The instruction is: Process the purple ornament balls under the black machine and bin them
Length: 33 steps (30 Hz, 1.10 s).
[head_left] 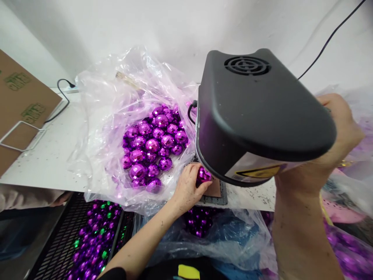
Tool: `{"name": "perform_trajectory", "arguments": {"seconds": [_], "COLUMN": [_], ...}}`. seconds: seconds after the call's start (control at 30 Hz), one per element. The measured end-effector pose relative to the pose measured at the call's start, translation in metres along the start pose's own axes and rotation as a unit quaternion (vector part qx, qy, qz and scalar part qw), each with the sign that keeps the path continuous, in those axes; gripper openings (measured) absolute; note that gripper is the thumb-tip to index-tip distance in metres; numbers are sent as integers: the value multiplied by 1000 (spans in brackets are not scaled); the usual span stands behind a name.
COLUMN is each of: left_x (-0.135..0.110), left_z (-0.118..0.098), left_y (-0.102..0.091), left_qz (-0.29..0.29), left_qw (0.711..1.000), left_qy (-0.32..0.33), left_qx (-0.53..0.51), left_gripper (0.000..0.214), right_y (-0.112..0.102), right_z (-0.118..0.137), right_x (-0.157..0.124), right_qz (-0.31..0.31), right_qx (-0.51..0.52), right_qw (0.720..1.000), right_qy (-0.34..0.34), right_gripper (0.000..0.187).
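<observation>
My left hand (189, 186) is closed round a shiny purple faceted ball (204, 175), which rests over a brown square pad (215, 188) on a dark base plate. Right above it looms a black machine (271, 105) with a round vent grille on top and a yellow warning label on its side. My right hand (339, 124) grips the machine's right side; most of its fingers are hidden behind the housing. To the left of my left hand, an open clear plastic bag (99, 136) holds a heap of purple faceted balls (152, 146).
Below the white table (43, 163) stands a black crate (55, 237) with purple and green balls. Another plastic bag (244, 229) with purple balls hangs at the table's front edge. A cardboard box (26, 93) is at left, a pink basket (344, 212) at right.
</observation>
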<state>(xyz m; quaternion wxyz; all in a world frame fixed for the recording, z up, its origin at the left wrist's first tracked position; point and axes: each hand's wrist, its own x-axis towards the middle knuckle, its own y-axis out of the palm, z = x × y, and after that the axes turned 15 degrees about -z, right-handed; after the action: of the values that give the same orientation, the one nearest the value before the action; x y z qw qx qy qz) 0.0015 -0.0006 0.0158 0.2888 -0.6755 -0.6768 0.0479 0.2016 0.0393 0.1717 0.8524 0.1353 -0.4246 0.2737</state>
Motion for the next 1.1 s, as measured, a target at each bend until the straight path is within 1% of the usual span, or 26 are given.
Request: {"name": "perform_trajectory", "arguments": {"seconds": [0.1,0.27,0.4,0.5,0.57,0.8,0.9,1.0,1.1], "left_x": [-1,0,4,6,5,-2,-3,-2,-3], "left_z": [-2,2,10,18,20,12,11,12,14], "left_y": [4,2,-3,-5,-4,7,10,11,13], "left_qz": [-23,-6,-8,-14,-11,31,32,30,32], "left_qw": [1000,1000,999,999,999,997,997,998,999], "left_qy": [3,20,-10,-31,-35,-15,-4,4,2], "left_qx": [14,-2,-31,-15,5,75,69,52,44], "left_gripper": [35,40,40,39,37,44,45,40,35], "right_y": [-1,-3,-5,-5,-5,-3,-3,-4,-10], "right_z": [1,3,-1,-4,-3,2,1,3,8], "right_x": [0,0,-1,-2,-2,-1,0,0,-3], "right_qz": [1,4,8,17,21,13,13,20,18], "right_qx": [-13,-32,-31,-17,-10,-14,-12,-1,-19], "right_qw": [1000,999,999,998,998,999,999,999,999], "right_qy": [2,-23,-30,-50,-53,-39,-40,-25,-44], "right_gripper": [59,56,51,49,48,51,52,54,46]}}
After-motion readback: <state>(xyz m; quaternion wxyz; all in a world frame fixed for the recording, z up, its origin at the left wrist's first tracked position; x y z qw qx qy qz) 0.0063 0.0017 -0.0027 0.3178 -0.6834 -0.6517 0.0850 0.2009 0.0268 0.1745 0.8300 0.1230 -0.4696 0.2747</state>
